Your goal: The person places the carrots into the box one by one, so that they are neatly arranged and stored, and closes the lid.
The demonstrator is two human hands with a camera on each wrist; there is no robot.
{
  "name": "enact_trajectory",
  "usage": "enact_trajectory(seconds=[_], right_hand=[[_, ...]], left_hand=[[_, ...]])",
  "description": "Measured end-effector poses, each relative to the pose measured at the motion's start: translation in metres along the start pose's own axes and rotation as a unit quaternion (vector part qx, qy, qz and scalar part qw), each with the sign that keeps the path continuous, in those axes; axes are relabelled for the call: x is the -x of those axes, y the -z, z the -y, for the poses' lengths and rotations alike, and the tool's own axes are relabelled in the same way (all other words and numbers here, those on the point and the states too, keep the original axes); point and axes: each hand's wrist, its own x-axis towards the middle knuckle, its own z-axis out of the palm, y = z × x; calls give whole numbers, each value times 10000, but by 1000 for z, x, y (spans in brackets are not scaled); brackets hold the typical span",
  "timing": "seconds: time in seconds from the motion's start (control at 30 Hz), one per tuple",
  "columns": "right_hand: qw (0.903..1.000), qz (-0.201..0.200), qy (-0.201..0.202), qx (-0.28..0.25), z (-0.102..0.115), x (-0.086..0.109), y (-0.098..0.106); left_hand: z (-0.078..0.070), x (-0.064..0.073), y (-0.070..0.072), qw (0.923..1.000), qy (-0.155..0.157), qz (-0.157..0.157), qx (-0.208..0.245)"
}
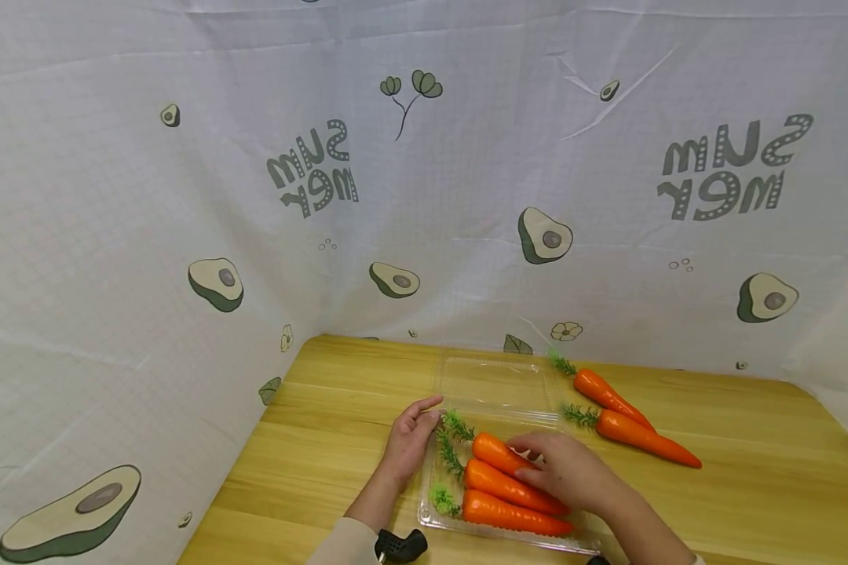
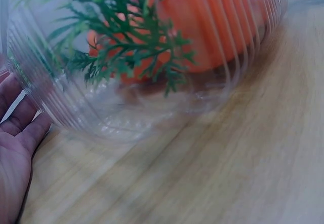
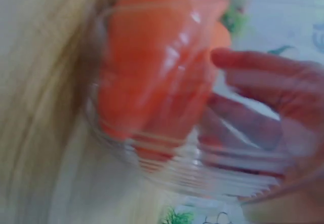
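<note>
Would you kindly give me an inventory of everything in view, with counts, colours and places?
Table: 1, yellow-brown wood grain, lower head view
Printed cloth: white with grey-green prints, behind and beside the table
Container: 1, clear, on the table
Lid: 1, clear, open, at the container's far side
Packed carrots: 3, orange with green tops, in the container
Loose carrots: 2, orange with green tops, right of the lid
Devices: 2, black, bottom edge, one barely showing
Sleeves: 2, pale, bottom edge
Left hand: 1, bare, at the container's left side
Right hand: 1, bare, fingers on the farthest packed carrot

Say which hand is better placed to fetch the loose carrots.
Right hand, probably, once clear of the carrot it holds: both loose carrots lie on its side, while the left hand is across the container.
</note>
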Motion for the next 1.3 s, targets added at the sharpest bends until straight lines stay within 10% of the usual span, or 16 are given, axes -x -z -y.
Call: enact_trajectory(seconds=[0.47, 0.87, 1.3], right_hand=[[9957, -821, -48, -417, -8, 16, 25], [9833, -1638, -727, -326, -36, 39, 46], [9712, -1659, -1713, 24, -92, 66, 57]], left_hand=[[1, -1, 0, 9999, 110, -37, -17], [1, -1, 0, 10000, 49, 34, 45], [-1, -1, -1, 9998, 140, -42, 98]])
